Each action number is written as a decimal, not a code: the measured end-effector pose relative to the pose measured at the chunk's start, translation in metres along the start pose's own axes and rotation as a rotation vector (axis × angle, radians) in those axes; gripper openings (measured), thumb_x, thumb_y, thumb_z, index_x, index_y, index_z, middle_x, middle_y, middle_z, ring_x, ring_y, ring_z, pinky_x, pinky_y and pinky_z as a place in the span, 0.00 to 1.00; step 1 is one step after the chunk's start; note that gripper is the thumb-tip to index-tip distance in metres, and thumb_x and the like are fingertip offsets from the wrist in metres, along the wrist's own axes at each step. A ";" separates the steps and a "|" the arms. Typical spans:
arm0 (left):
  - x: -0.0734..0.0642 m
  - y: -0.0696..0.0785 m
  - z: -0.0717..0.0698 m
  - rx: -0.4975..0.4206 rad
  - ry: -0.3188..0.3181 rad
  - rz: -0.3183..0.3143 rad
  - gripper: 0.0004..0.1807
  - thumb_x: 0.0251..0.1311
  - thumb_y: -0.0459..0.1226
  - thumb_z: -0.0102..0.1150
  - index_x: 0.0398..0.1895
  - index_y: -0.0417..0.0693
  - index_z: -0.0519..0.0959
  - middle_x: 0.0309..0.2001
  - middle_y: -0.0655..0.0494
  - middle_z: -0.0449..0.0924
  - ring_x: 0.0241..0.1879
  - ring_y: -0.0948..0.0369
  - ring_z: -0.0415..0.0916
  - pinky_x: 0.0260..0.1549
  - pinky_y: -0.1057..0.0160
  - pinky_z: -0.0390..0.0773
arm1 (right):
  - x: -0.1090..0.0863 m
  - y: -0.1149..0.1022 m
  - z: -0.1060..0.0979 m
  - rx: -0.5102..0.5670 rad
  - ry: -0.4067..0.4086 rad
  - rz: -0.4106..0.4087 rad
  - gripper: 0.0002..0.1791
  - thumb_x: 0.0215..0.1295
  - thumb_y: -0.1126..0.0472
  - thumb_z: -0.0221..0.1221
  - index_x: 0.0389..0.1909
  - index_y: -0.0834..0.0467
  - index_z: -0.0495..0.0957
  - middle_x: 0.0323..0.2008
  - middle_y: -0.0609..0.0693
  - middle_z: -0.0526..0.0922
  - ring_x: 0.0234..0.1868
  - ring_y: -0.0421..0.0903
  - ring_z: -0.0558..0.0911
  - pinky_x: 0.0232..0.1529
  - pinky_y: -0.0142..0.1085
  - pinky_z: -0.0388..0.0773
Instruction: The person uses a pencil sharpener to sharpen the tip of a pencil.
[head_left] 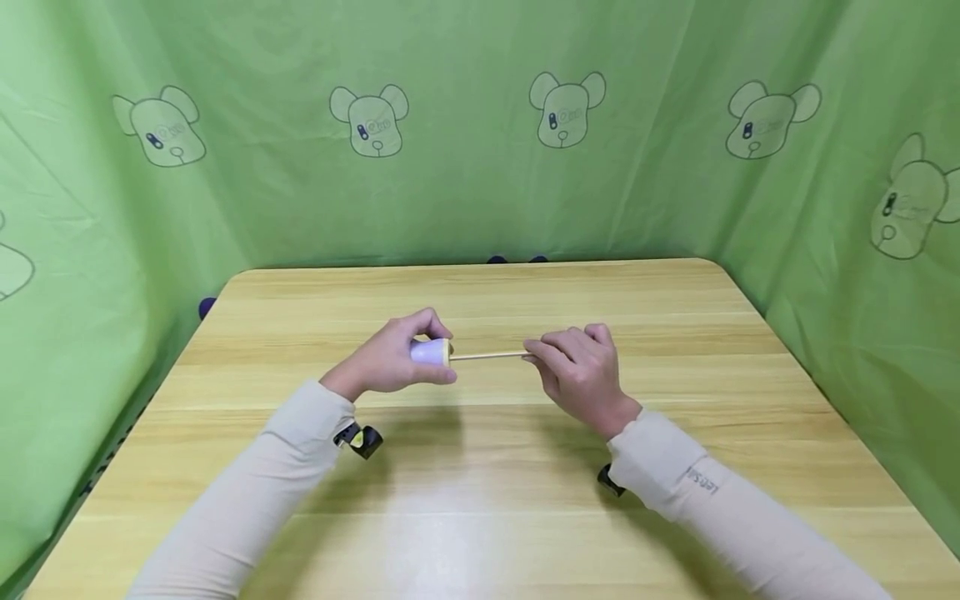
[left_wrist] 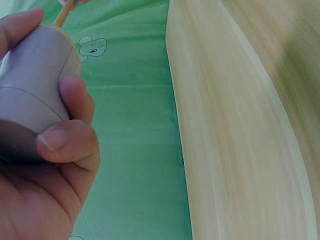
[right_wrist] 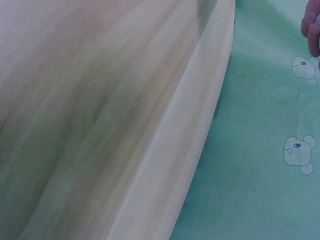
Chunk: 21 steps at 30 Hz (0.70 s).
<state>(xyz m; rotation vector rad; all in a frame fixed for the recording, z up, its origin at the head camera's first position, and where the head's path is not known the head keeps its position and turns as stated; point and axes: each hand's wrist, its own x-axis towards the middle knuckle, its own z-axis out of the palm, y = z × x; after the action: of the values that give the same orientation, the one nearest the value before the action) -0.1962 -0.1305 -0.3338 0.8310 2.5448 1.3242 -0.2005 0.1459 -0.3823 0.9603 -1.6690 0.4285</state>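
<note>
End of rod (head_left: 489,357) hidden by right hand (head_left: 581,373), sleeves (head_left: 247,492) cropped

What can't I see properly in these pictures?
Thin stick: head view, one end hidden by the right hand.
Lavender cylinder: left wrist view, left side cut off by the picture edge.
Sleeve lettering: head view, too small to read surely.
Fingers: right wrist view, cut off by the right edge.

We see a pale wood-grain tabletop (head_left: 675,317) with rounded far corners and a bright sheen near us. Beyond it and along both sides, we find creased green fabric (head_left: 472,200) printed with round-eared cartoon animal heads (head_left: 377,121); dark purple shapes (head_left: 206,307) peek past the edges.
</note>
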 end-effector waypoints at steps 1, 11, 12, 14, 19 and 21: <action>0.000 0.000 0.000 -0.003 -0.002 0.000 0.23 0.47 0.39 0.74 0.43 0.45 0.73 0.40 0.51 0.77 0.33 0.54 0.74 0.30 0.59 0.77 | 0.000 -0.001 0.000 -0.001 0.006 0.000 0.12 0.68 0.57 0.59 0.31 0.60 0.86 0.24 0.52 0.83 0.20 0.50 0.78 0.28 0.45 0.63; 0.000 -0.001 -0.002 0.008 0.014 -0.007 0.22 0.46 0.40 0.74 0.42 0.48 0.74 0.40 0.53 0.77 0.33 0.54 0.74 0.29 0.58 0.77 | 0.004 -0.003 -0.001 0.043 0.001 0.021 0.12 0.68 0.57 0.60 0.31 0.61 0.85 0.25 0.53 0.82 0.21 0.51 0.77 0.30 0.47 0.63; 0.000 0.000 -0.002 0.010 0.014 -0.009 0.22 0.46 0.40 0.74 0.42 0.48 0.74 0.40 0.53 0.77 0.33 0.54 0.74 0.30 0.58 0.77 | 0.004 -0.002 -0.002 0.043 0.000 0.020 0.12 0.68 0.57 0.60 0.31 0.61 0.85 0.25 0.53 0.82 0.21 0.51 0.77 0.30 0.47 0.63; 0.000 0.000 -0.002 0.012 0.009 -0.011 0.22 0.46 0.40 0.74 0.42 0.48 0.74 0.40 0.53 0.77 0.33 0.54 0.74 0.30 0.58 0.77 | 0.004 -0.002 -0.002 0.037 -0.002 0.020 0.13 0.68 0.57 0.60 0.31 0.61 0.85 0.24 0.53 0.82 0.21 0.51 0.77 0.30 0.46 0.63; 0.000 0.000 -0.001 0.017 0.001 -0.013 0.22 0.47 0.40 0.74 0.43 0.48 0.73 0.40 0.52 0.76 0.34 0.54 0.74 0.30 0.58 0.77 | 0.003 -0.003 -0.003 0.025 -0.012 0.023 0.13 0.69 0.57 0.59 0.31 0.61 0.85 0.24 0.52 0.82 0.21 0.51 0.78 0.29 0.46 0.64; -0.001 0.000 0.000 0.018 -0.003 -0.016 0.23 0.47 0.41 0.74 0.44 0.48 0.73 0.40 0.52 0.76 0.34 0.54 0.74 0.30 0.58 0.77 | 0.002 -0.004 -0.002 0.025 -0.017 0.020 0.13 0.69 0.56 0.59 0.31 0.61 0.85 0.25 0.52 0.83 0.21 0.50 0.78 0.29 0.46 0.64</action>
<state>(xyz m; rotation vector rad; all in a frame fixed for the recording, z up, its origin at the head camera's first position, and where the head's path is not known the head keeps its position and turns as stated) -0.1954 -0.1316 -0.3339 0.8140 2.5591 1.2972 -0.1963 0.1448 -0.3809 0.9682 -1.6936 0.4565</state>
